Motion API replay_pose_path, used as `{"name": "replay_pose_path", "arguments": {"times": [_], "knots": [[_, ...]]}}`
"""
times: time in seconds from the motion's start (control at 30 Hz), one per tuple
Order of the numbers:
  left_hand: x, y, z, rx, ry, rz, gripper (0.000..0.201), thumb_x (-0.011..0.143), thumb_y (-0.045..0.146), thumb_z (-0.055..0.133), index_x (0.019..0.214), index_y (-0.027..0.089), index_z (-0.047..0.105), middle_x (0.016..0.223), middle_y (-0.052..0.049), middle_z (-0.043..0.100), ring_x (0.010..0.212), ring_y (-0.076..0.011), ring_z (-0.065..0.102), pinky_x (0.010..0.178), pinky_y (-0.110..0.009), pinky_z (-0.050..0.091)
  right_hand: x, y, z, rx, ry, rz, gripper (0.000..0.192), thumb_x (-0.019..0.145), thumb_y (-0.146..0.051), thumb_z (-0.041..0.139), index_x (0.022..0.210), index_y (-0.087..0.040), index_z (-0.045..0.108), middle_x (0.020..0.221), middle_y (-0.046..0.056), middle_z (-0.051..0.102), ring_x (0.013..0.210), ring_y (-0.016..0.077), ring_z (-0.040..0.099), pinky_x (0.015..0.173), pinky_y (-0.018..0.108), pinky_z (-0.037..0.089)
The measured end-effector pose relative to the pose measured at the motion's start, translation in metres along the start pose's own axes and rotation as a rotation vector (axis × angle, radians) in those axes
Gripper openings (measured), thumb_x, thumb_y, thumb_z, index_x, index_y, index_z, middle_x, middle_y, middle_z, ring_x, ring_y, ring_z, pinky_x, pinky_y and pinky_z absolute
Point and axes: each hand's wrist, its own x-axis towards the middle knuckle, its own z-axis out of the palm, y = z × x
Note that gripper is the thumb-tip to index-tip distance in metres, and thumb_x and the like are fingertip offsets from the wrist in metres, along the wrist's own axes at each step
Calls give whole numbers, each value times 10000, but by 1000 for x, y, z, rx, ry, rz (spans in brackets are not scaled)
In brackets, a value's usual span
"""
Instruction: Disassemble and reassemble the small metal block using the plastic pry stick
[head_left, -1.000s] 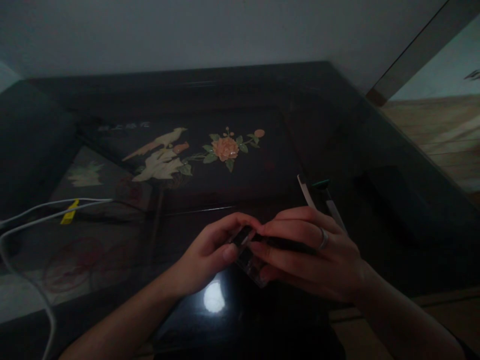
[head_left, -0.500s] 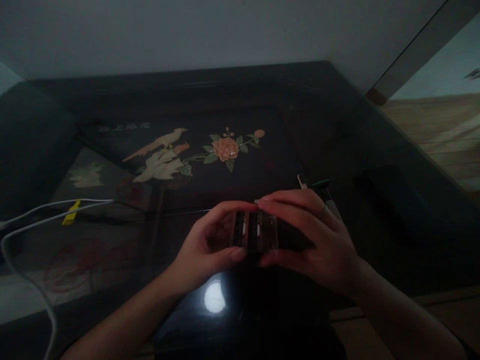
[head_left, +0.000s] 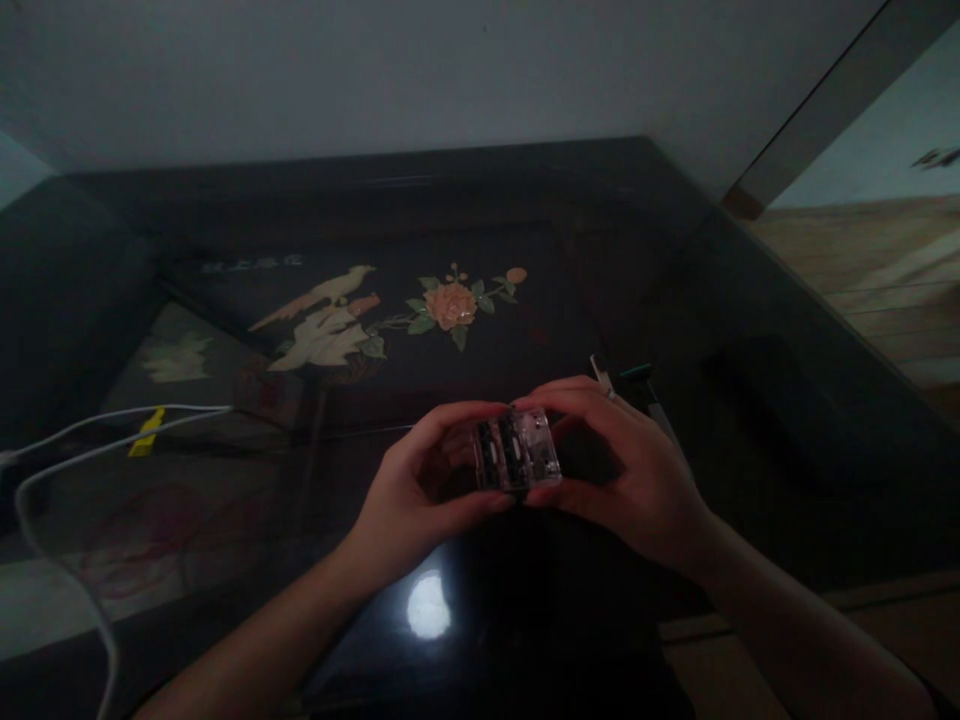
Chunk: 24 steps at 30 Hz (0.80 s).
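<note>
Above the near edge of the glass-topped table (head_left: 750, 300), left hand (head_left: 405, 490) and right hand (head_left: 637, 470) pinch a small clear plastic case (head_left: 517, 452) between fingertips. Step in hand looks like inspection; turning it further needs a steady two-sided grip.

A dark glossy table (head_left: 660, 300) filled most of the view, its top bearing an inlaid picture of pale birds (head_left: 322, 325) beside an orange flower (head_left: 450, 303) with green leaves. A round spot of reflected light (head_left: 428, 606) shone on the near part of the top. At the left, white cables (head_left: 90, 445) curved across the surface, one carrying a yellow tag (head_left: 146, 433). Toward the right lay a thin pale strip (head_left: 601, 374) and, just beside it, a small green-tipped thing (head_left: 637, 372), too dim to tell apart further. A dark flat object (head_left: 765, 385) rested farther right. A pale wall (head_left: 420, 70) rose behind, and a wooden floor (head_left: 870, 270) showed at the far right
</note>
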Motion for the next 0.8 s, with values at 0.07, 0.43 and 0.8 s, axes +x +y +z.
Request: {"name": "replay_pose_path", "arguments": {"times": [0.07, 0.43, 0.8], "knots": [[-1, -2, -1, 84, 5, 27, 483, 698, 165, 807, 1132, 234, 608, 1077, -30, 694, 954, -173, 666, 822, -251, 544, 0, 0, 1, 35, -3, 6, 420, 802, -383, 720, 1146, -181, 586, 1085, 86, 640, 924, 177, 629, 712, 255, 558], [0, -3, 1, 383, -18, 45, 489, 753, 234, 757, 1200, 222, 563, 1079, -62, 644, 841, -158, 617, 726, -253, 528, 2, 0, 2, 238, -45, 165, 411, 844, -324, 668, 1214, -170, 574, 1129, 94, 636, 920, 163, 642, 716, 257, 563], [2, -10, -3, 709, 48, 75, 615, 739, 134, 696, 1299, 233, 463, 798, 40, 682, 727, -133, 660, 723, -258, 557, 0, 17, 17, 563, -133, 505, 349, 903, -402, 556, 1070, -110, 652, 644, 6, 620, 504, 100, 586, 462, 212, 489]]}}
